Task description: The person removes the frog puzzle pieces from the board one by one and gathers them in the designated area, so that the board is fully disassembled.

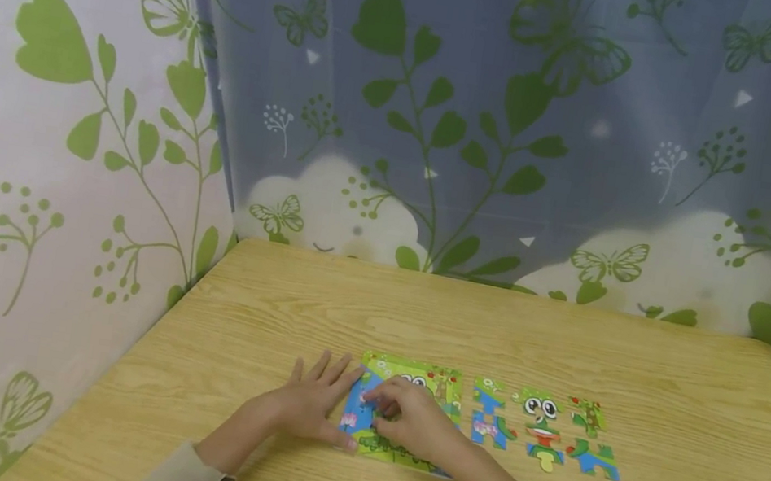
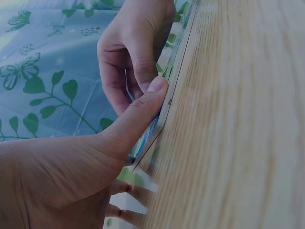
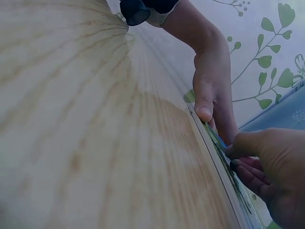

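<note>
A jigsaw board (image 1: 452, 377) with a bright cartoon picture lies on the table in the head view. My left hand (image 1: 310, 407) rests spread at its left side. In the left wrist view, that thumb (image 2: 138, 107) presses on the board's near edge. My right hand (image 1: 411, 425) is over the left half of the board, thumb and fingers bent together. It seems to pinch a blue puzzle piece (image 1: 364, 412) low against the board; the fingers mostly hide it. The right wrist view shows this hand (image 3: 281, 167) close to the board's surface.
Several loose pieces lie right of the board, among them an eyes piece (image 1: 540, 407), a mouth piece (image 1: 544, 444), a tree piece (image 1: 590, 416) and a blue-green piece (image 1: 595, 457). Printed curtains (image 1: 447, 118) hang behind and left of the wooden table (image 1: 701, 416).
</note>
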`<control>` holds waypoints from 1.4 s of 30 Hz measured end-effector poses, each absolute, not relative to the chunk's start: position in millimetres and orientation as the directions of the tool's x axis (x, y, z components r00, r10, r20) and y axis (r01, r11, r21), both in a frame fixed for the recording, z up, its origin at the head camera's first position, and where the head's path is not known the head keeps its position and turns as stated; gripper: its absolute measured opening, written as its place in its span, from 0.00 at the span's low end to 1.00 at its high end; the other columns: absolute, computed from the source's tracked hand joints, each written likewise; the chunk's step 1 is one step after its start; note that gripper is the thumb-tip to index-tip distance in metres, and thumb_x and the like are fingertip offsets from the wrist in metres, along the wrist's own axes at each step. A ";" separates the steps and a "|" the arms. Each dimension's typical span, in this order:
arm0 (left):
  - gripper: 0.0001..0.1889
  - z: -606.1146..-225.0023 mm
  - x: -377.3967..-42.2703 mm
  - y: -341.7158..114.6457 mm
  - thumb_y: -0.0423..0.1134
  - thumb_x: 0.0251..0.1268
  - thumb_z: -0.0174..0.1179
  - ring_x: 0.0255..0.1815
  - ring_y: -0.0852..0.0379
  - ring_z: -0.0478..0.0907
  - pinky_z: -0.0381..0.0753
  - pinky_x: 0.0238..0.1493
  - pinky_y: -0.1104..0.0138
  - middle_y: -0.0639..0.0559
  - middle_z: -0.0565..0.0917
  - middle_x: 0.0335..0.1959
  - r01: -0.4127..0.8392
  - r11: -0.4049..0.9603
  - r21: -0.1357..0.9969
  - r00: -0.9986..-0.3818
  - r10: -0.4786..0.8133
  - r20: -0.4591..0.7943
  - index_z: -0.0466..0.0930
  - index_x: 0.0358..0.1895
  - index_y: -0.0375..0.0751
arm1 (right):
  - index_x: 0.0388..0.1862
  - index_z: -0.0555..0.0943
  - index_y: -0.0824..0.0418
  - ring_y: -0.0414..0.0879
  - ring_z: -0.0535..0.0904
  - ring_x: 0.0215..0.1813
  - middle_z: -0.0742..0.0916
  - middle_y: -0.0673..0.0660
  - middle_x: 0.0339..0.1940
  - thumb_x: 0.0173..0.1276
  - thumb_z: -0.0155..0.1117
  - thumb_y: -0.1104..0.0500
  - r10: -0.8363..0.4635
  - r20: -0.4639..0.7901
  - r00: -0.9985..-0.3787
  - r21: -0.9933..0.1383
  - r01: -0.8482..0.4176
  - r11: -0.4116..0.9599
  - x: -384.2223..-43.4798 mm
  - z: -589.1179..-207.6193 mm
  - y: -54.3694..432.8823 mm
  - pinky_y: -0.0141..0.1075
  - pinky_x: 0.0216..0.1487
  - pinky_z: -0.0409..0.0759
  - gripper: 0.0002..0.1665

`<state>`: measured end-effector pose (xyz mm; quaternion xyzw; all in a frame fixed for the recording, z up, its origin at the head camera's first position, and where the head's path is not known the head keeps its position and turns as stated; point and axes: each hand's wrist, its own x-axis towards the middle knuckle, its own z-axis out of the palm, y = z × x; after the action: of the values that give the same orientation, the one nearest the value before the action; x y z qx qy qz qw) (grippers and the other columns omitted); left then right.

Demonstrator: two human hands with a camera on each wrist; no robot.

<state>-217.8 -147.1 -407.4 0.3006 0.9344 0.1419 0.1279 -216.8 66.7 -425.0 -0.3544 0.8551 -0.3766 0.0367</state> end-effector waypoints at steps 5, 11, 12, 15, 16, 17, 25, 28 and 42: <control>0.54 -407.0 -217.0 -147.8 0.68 0.51 0.56 0.68 0.30 0.33 0.32 0.56 0.32 0.34 0.41 0.71 0.524 0.778 0.346 -0.787 0.598 -0.154 0.42 0.73 0.40 | 0.48 0.79 0.62 0.44 0.77 0.41 0.80 0.52 0.42 0.58 0.66 0.66 -0.620 0.212 -0.755 -0.671 -0.574 0.470 -217.3 -422.7 68.2 0.29 0.41 0.76 0.17; 0.54 -406.5 -216.3 -146.9 0.68 0.51 0.56 0.68 0.30 0.33 0.33 0.56 0.32 0.34 0.41 0.71 0.527 0.779 0.341 -0.786 0.599 -0.154 0.42 0.73 0.40 | 0.48 0.79 0.62 0.45 0.78 0.41 0.80 0.52 0.44 0.59 0.66 0.66 -0.594 0.207 -0.778 -0.691 -0.546 0.474 -217.5 -418.1 73.7 0.33 0.42 0.78 0.17; 0.54 -406.4 -216.3 -146.7 0.68 0.51 0.56 0.68 0.30 0.33 0.33 0.56 0.32 0.35 0.41 0.71 0.526 0.781 0.338 -0.787 0.597 -0.156 0.42 0.73 0.40 | 0.48 0.79 0.62 0.45 0.77 0.41 0.80 0.52 0.44 0.59 0.65 0.66 -0.592 0.208 -0.779 -0.691 -0.545 0.475 -217.4 -417.0 75.2 0.34 0.42 0.78 0.17; 0.54 -406.1 -216.6 -145.9 0.68 0.50 0.56 0.68 0.31 0.33 0.33 0.56 0.33 0.35 0.41 0.72 0.518 0.789 0.331 -0.791 0.589 -0.165 0.42 0.73 0.40 | 0.47 0.79 0.62 0.43 0.77 0.40 0.80 0.51 0.44 0.59 0.65 0.66 -0.590 0.223 -0.776 -0.669 -0.562 0.486 -217.4 -413.3 81.1 0.34 0.42 0.77 0.15; 0.54 -406.1 -216.7 -145.8 0.68 0.50 0.56 0.68 0.31 0.34 0.33 0.56 0.33 0.35 0.41 0.72 0.516 0.791 0.328 -0.793 0.586 -0.167 0.42 0.73 0.40 | 0.46 0.79 0.62 0.43 0.77 0.40 0.80 0.51 0.44 0.59 0.65 0.66 -0.592 0.232 -0.772 -0.660 -0.572 0.486 -217.2 -412.0 83.4 0.35 0.43 0.77 0.15; 0.54 -406.2 -216.6 -145.7 0.68 0.50 0.56 0.68 0.31 0.34 0.33 0.56 0.33 0.35 0.41 0.72 0.514 0.792 0.329 -0.794 0.585 -0.168 0.42 0.73 0.40 | 0.46 0.79 0.62 0.42 0.77 0.40 0.80 0.51 0.44 0.59 0.65 0.65 -0.593 0.239 -0.769 -0.656 -0.578 0.485 -217.2 -410.7 86.0 0.35 0.43 0.77 0.15; 0.54 -406.1 -218.0 -145.5 0.69 0.49 0.56 0.69 0.33 0.32 0.31 0.57 0.34 0.37 0.41 0.72 0.498 0.801 0.334 -0.797 0.574 -0.187 0.41 0.73 0.42 | 0.47 0.79 0.60 0.43 0.77 0.41 0.80 0.49 0.44 0.60 0.65 0.65 -0.578 0.237 -0.781 -0.662 -0.565 0.492 -208.6 -402.2 115.9 0.33 0.41 0.77 0.15; 0.55 -406.0 -218.3 -145.9 0.68 0.49 0.56 0.69 0.33 0.31 0.30 0.57 0.34 0.37 0.40 0.72 0.497 0.796 0.346 -0.794 0.578 -0.189 0.40 0.73 0.42 | 0.46 0.80 0.61 0.43 0.77 0.40 0.80 0.50 0.45 0.59 0.65 0.66 -0.570 0.234 -0.787 -0.657 -0.561 0.505 -203.3 -399.9 129.6 0.32 0.40 0.77 0.15; 0.55 -407.3 -219.3 -145.8 0.69 0.49 0.57 0.69 0.33 0.32 0.31 0.57 0.34 0.37 0.41 0.72 0.491 0.802 0.342 -0.801 0.569 -0.185 0.41 0.73 0.42 | 0.44 0.80 0.63 0.38 0.76 0.37 0.80 0.52 0.43 0.56 0.67 0.65 -0.565 0.350 -0.748 -0.589 -0.644 0.488 -174.7 -405.8 191.0 0.32 0.36 0.78 0.14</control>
<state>-219.3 -145.8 -407.3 0.2823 0.9387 0.1397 0.1403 -174.7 191.0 -405.8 -0.3510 0.8609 -0.3643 -0.0546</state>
